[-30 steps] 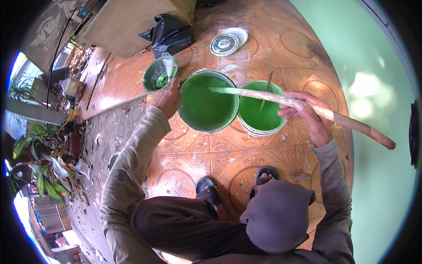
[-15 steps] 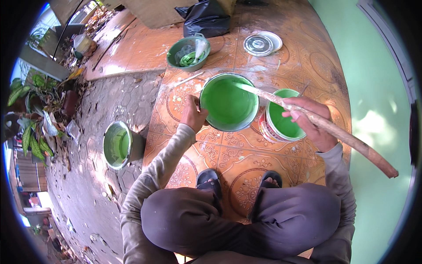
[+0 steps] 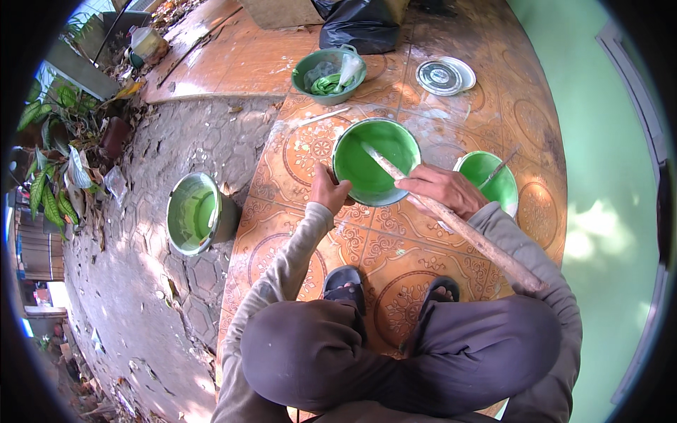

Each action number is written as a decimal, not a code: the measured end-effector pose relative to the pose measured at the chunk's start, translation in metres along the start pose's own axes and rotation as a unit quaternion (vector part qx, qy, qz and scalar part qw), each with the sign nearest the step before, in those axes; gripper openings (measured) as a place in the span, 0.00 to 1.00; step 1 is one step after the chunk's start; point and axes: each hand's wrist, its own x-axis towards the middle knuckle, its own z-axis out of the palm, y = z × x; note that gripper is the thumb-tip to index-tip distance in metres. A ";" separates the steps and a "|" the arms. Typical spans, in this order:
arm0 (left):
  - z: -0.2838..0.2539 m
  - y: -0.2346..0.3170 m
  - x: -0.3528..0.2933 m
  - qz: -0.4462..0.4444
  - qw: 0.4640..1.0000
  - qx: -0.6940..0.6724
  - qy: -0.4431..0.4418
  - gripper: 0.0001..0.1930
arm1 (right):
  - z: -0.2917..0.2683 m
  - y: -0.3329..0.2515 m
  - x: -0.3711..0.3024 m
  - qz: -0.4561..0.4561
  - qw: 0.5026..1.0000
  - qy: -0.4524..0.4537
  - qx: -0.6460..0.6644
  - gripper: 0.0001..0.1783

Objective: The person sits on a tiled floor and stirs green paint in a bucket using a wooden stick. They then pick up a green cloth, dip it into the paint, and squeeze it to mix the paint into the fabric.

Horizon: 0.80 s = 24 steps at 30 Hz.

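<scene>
A bucket of green paint (image 3: 387, 146) sits on the tiles in front of me. My left hand (image 3: 329, 190) is closed on the left side of its rim. In my right hand (image 3: 446, 189), by the bucket's right edge, is a long wooden stick (image 3: 486, 247). The stick slants across the rim, its pale, wetted tip in the paint and its thick end over my right forearm. Partly behind the right hand stands a second paint pail (image 3: 513, 190), also green inside, with a thin stick (image 3: 498, 168) leaning in it.
A paint-smeared grey bucket (image 3: 229, 217) stands on the paving at left. Farther off are a green basin (image 3: 302, 86) holding plastic and green stuff, white lids (image 3: 438, 76) and a black bag (image 3: 360, 28). A green wall (image 3: 599, 176) rises at right; potted plants (image 3: 53, 190) grow at left.
My right hand has come left and nearer to the bucket, and the stick's thick end has swung left toward my forearm. The left hand still grips the rim. The whole view has shifted slightly.
</scene>
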 end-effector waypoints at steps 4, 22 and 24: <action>0.001 -0.009 0.000 0.020 0.999 0.045 0.018 0.19 | 0.003 0.000 -0.007 -0.010 0.998 0.064 -0.027 0.19; 0.039 -0.016 -0.012 -0.014 0.986 -0.164 0.019 0.16 | -0.006 -0.014 -0.017 0.050 0.985 0.161 0.036 0.17; 0.040 -0.015 -0.011 -0.016 0.988 -0.150 0.019 0.16 | -0.006 -0.010 -0.012 0.024 0.988 0.143 0.059 0.17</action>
